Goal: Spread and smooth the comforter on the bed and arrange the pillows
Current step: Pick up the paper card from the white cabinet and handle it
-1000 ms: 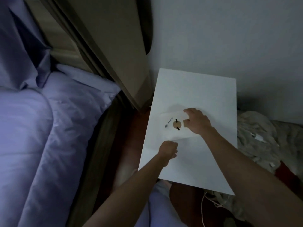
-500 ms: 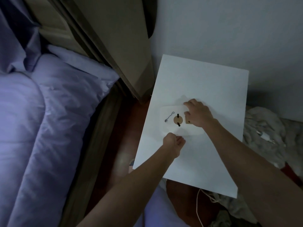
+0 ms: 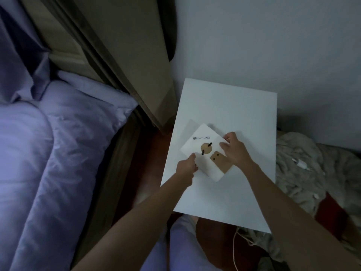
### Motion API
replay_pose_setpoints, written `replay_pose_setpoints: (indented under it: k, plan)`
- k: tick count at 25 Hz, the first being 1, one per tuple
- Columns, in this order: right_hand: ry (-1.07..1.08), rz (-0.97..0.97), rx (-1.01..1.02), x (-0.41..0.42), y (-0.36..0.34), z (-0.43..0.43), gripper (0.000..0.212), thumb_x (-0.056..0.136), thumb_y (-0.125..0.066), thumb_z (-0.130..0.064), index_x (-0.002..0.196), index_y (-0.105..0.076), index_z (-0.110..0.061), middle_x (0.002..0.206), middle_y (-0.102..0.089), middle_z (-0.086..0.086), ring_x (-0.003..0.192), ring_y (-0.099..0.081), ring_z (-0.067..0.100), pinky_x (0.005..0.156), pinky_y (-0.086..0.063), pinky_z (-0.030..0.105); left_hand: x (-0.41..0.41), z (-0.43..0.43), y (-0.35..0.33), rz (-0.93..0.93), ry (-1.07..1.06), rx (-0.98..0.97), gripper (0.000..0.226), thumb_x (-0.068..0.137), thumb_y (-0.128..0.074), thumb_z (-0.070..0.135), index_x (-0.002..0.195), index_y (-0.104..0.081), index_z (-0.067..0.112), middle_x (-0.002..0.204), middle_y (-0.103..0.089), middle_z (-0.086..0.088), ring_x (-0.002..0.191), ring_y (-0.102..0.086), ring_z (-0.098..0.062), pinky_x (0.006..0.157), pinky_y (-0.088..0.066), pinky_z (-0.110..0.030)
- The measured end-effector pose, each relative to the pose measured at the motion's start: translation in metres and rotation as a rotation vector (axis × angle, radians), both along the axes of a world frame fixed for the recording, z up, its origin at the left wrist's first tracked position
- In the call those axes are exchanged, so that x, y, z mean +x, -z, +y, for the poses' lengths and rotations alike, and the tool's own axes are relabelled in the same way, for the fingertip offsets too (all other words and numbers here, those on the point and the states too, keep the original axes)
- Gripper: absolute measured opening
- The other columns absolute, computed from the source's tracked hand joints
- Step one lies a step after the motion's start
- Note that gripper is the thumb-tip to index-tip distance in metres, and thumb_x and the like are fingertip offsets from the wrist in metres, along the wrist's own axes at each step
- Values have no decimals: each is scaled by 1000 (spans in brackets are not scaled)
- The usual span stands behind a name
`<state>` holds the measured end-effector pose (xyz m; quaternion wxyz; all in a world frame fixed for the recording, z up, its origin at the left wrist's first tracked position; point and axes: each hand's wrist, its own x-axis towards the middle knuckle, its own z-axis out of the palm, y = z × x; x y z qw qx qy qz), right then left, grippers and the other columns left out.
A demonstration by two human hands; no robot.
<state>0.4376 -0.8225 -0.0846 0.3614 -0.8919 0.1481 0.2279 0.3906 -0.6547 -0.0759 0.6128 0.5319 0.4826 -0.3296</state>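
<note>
Comforter unmoved since earlier: bunched on bed, left of desk. Looks soft, bulky, light; best taken by an edge or corner. Card over desk now turned askew, left hand pinching near edge, right hand gripping far corner.
</note>
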Motion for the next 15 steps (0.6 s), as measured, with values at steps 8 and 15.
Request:
replay_pose_setpoints:
  k: [8, 15]
  plan:
    - [378, -312, 377, 23, -136, 7, 19, 94, -52, -23, 112, -54, -18, 110, -63, 2, 102, -59, 22, 84, -46, 35, 55, 15, -137, -770, 90, 18, 27, 96, -52, 24, 123, -51, 19, 115, -62, 0, 99, -59, -12, 87, -47, -29]
    - [367, -664, 551, 31, -294, 20, 5, 91, -59, -24, 95, -56, -25, 92, -67, -6, 86, -65, 17, 74, -50, 33, 91, 29, -259, -1258, 210, -165, 49, 97, -50, 21, 138, -33, 42, 117, -67, 5, 108, -65, -24, 92, -52, -46]
